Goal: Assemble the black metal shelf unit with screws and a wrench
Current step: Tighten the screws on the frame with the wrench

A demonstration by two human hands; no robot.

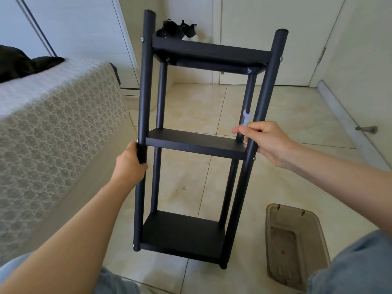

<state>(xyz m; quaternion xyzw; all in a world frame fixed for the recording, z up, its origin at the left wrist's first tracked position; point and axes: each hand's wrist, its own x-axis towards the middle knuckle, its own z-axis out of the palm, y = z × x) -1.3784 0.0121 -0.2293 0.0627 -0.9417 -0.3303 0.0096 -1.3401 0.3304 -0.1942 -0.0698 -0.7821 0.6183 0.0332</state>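
Two bare forearms [80, 219], faded light-blue denim [360, 264] clothing at both lower corners.

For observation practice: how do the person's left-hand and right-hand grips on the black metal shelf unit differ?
The left hand wraps the near left black tubular post alone; the right hand, at the near right post, also pinches a small silver flat wrench. The left hand sits just below the middle shelf; the right hand sits level with it. Both steady the black metal shelf unit.

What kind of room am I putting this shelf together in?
Probably a bedroom at home: a bed with a patterned cover on the left, tall white doors behind, and a tiled floor.
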